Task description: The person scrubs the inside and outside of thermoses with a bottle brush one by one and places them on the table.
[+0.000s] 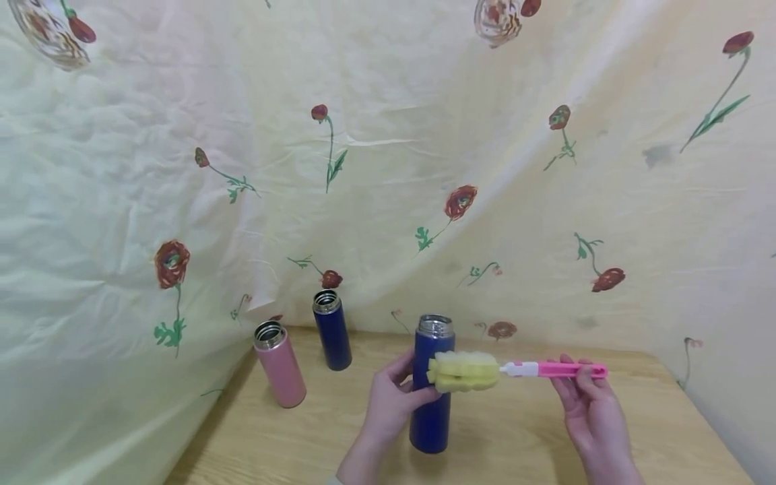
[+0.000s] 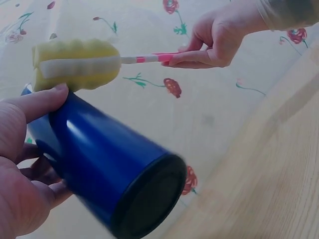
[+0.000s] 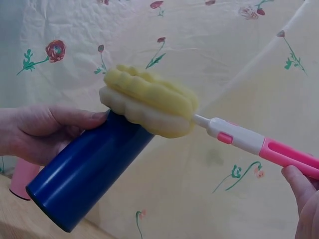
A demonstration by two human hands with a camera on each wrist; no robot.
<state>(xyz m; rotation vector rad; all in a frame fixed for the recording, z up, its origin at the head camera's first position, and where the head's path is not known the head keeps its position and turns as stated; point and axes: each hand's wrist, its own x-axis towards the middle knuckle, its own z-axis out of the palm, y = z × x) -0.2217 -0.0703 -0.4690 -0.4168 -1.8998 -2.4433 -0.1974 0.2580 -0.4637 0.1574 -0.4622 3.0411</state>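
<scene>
My left hand [image 1: 391,397] grips a dark blue steel bottle [image 1: 429,431] around its middle, with the lidless metal mouth at the top. In the left wrist view the bottle's dark base [image 2: 152,199] shows. My right hand [image 1: 591,404] holds a bottle brush by its pink handle [image 1: 570,370], level and pointing left. Its yellow and white sponge head [image 1: 467,372] crosses in front of the bottle in the head view, close to the left thumb. From the right wrist view, the sponge [image 3: 149,102] covers the bottle's upper end, hiding the mouth.
A pink bottle [image 1: 282,370] without a lid stands on the wooden table [image 1: 339,431] at the left. Behind it is a smaller dark blue bottle [image 1: 333,333], also lidless. Flower-printed cloth [image 1: 376,222] hangs behind and along the sides of the table.
</scene>
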